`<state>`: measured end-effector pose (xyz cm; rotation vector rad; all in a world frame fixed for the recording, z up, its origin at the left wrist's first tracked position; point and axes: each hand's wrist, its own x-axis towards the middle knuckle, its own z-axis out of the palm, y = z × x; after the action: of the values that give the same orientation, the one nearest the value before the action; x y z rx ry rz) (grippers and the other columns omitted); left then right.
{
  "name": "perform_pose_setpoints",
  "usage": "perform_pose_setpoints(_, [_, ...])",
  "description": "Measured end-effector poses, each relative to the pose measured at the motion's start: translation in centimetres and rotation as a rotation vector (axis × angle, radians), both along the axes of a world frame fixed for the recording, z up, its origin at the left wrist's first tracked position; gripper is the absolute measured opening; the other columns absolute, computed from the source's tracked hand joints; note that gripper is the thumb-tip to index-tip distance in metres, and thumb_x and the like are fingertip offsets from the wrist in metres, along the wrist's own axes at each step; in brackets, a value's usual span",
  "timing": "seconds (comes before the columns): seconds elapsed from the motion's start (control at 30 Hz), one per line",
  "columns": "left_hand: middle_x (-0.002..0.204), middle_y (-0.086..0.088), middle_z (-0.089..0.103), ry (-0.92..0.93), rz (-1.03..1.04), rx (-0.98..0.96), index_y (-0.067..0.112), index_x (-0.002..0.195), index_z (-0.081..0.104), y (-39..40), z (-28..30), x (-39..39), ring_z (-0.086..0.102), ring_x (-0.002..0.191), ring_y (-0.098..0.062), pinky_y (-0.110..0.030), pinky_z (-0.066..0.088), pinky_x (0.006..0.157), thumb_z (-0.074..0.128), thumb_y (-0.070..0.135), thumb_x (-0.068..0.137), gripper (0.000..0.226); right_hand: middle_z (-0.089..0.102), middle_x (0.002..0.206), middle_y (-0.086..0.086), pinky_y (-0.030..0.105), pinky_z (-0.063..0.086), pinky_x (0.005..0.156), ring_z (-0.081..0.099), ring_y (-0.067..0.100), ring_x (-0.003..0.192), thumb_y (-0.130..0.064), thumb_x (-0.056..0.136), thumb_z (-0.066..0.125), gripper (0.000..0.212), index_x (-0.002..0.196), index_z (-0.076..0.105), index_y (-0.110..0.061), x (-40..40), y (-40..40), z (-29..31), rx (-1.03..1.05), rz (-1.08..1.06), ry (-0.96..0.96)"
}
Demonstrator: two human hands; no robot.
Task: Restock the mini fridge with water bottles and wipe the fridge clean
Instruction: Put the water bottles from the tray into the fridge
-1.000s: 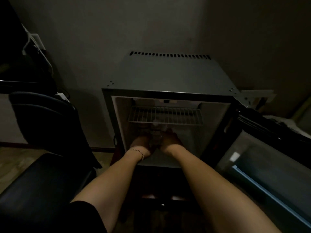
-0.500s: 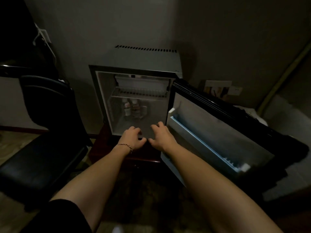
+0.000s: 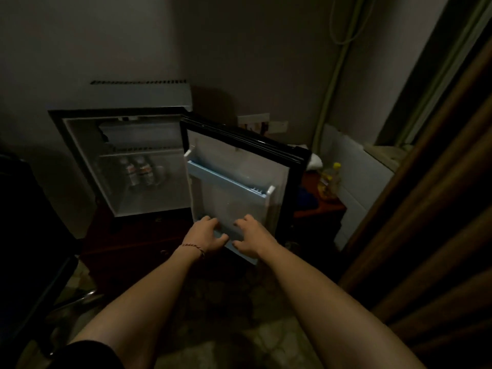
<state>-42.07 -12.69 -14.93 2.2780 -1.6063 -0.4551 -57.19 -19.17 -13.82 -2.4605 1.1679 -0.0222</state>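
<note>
The mini fridge (image 3: 80, 145) stands open against the wall on a low dark wooden stand. Two or three water bottles (image 3: 141, 170) stand upright at the back of its lower compartment, under a wire shelf (image 3: 143, 149). The fridge door (image 3: 239, 177) hangs open towards me, showing its white liner and a pale blue door shelf (image 3: 226, 178). My left hand (image 3: 206, 237) and my right hand (image 3: 251, 237) are side by side at the door's bottom edge, fingers spread and loosely bent, holding nothing. Whether they touch the door is unclear.
A dark chair (image 3: 32, 235) stands at the left. Right of the door, a low reddish table (image 3: 319, 206) carries a clear bottle with a yellow cap (image 3: 330, 179) and a white cloth (image 3: 314, 161). A wooden door frame (image 3: 426, 209) runs down the right side.
My hands came out of the fridge's lower compartment, leaving the bottles inside, and moved right to the bottom of the open door. The view pulled back and turned right.
</note>
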Motion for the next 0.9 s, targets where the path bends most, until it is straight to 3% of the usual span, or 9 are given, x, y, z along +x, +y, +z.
perform_pose_setpoints(0.17, [0.112, -0.006, 0.06, 0.028, -0.134, -0.003, 0.014, 0.109, 0.066, 0.7, -1.4, -7.2, 0.06, 0.103, -0.023, -0.029, 0.045, 0.088, 0.068, 0.042, 0.085, 0.037, 0.044, 0.127, 0.005, 0.046, 0.05, 0.096, 0.052, 0.027, 0.118, -0.033, 0.088, 0.069, 0.051, 0.135, 0.052, -0.02, -9.6, 0.6, -0.8, 0.009, -0.138, 0.06])
perform_pose_setpoints(0.4, [0.112, -0.002, 0.057, 0.056, -0.307, 0.051, 0.017, 0.111, 0.061, -3.3, -1.8, -16.6, 0.059, 0.101, -0.019, -0.03, 0.05, 0.085, 0.062, 0.045, 0.09, 0.035, 0.039, 0.135, 0.004, 0.043, 0.049, 0.097, 0.046, 0.026, 0.124, -0.031, 0.095, 0.063, 0.051, 0.141, 0.045, -0.019, -19.7, -3.6, -0.2, -0.01, -0.236, 0.1])
perform_pose_setpoints(0.6, [0.128, -0.004, 0.053, 0.035, -0.278, 0.103, 0.017, 0.13, 0.054, -11.0, -2.2, -23.8, 0.055, 0.114, -0.021, -0.03, 0.047, 0.093, 0.057, 0.045, 0.095, 0.045, 0.038, 0.136, 0.002, 0.042, 0.049, 0.1, 0.046, 0.025, 0.125, -0.03, 0.094, 0.064, 0.054, 0.143, 0.044, -0.02, -25.3, -11.2, 0.7, -0.019, -0.233, 0.075])
perform_pose_setpoints(0.9, [0.121, -0.006, 0.05, 0.061, -0.053, -0.01, 0.016, 0.125, 0.054, -22.6, -1.0, -27.8, 0.054, 0.11, -0.025, -0.034, 0.047, 0.092, 0.059, 0.047, 0.091, 0.047, 0.04, 0.133, 0.003, 0.046, 0.047, 0.101, 0.047, 0.027, 0.124, -0.031, 0.092, 0.066, 0.05, 0.138, 0.048, -0.02, -30.3, -23.7, 1.2, -0.022, -0.126, 0.032])
